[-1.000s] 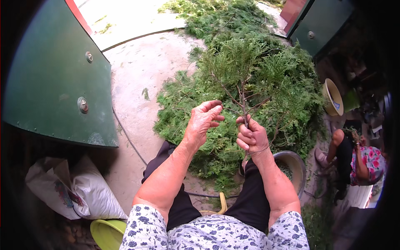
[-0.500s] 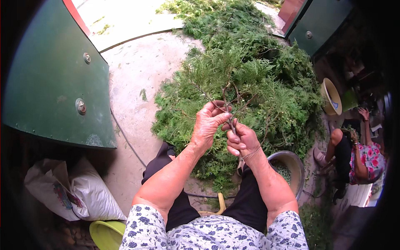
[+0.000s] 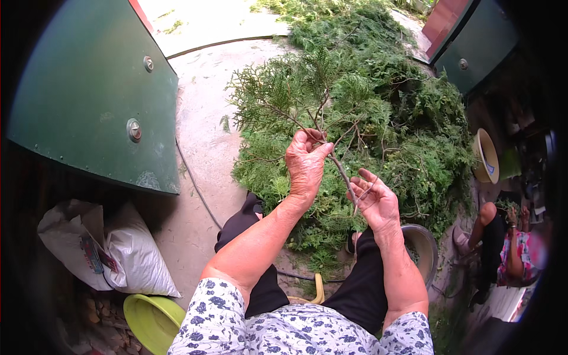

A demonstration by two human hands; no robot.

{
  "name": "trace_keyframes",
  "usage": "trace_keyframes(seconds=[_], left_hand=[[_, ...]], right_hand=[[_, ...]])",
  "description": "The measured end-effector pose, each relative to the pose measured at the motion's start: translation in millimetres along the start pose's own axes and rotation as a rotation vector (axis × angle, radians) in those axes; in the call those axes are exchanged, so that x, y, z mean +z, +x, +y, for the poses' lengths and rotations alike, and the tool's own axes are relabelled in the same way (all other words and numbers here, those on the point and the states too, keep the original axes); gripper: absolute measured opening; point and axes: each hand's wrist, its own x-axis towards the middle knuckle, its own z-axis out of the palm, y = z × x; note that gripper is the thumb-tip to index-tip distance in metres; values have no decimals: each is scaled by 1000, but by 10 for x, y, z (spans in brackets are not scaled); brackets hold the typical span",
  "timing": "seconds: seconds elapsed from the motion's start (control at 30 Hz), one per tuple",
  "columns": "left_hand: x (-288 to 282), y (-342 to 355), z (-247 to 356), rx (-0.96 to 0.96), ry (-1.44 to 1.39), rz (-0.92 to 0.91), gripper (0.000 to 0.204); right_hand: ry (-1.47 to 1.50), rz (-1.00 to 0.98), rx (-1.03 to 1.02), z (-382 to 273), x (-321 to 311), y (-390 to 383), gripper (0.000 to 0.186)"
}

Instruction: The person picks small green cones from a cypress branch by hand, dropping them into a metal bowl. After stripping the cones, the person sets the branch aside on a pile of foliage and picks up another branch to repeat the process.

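Observation:
My left hand (image 3: 306,168) is closed in a pinch around the stem of a leafy evergreen branch (image 3: 344,173), where its side twigs fork. The branch's feathery green sprays fan out up and to the left, over the large heap of cut greenery (image 3: 414,130). From the pinch, its bare stem slants down to the right. Beside the lower stem, my right hand (image 3: 377,204) is turned palm up with its fingers apart. A thin twig crosses in front of those fingers; whether it touches them I cannot tell.
A metal basin (image 3: 431,251) stands by my right knee, partly hidden. White sacks (image 3: 139,254) and a lime-green basin (image 3: 133,319) are at the left, below a green metal door (image 3: 89,106). A tan basin (image 3: 486,155) and another seated person (image 3: 518,254) are at the right.
My right hand has let go of the stem, opened and moved down to the right. My left hand still pinches the branch, which has tilted to the left. The whole view has shifted slightly.

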Motion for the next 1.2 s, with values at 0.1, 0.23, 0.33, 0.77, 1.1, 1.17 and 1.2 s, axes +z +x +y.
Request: trace_keyframes(seconds=[0.1, 0.23, 0.33, 0.77, 1.1, 1.17, 1.2], left_hand=[[-15, 13, 56, 28, 40, 11, 24], [-56, 35, 70, 12, 32, 77, 25], [-81, 11, 78, 61, 101, 52, 25], [-193, -85, 253, 90, 566, -186, 40], [-833, 220, 616, 115, 131, 267, 27], [-881, 200, 678, 50, 74, 300, 22], [-903, 191, 695, 54, 68, 299, 22]], right_hand=[[-131, -126, -9, -4, 132, -80, 50], [-209, -288, 36, -38, 197, -98, 55], [-233, -318, 44, -26, 185, -102, 54], [-205, -84, 47, 136, 161, -77, 19], [-84, -77, -44, -98, -9, -142, 20], [-111, -35, -81, -139, -34, -188, 19], [-116, -38, -85, -160, -18, -228, 19]])
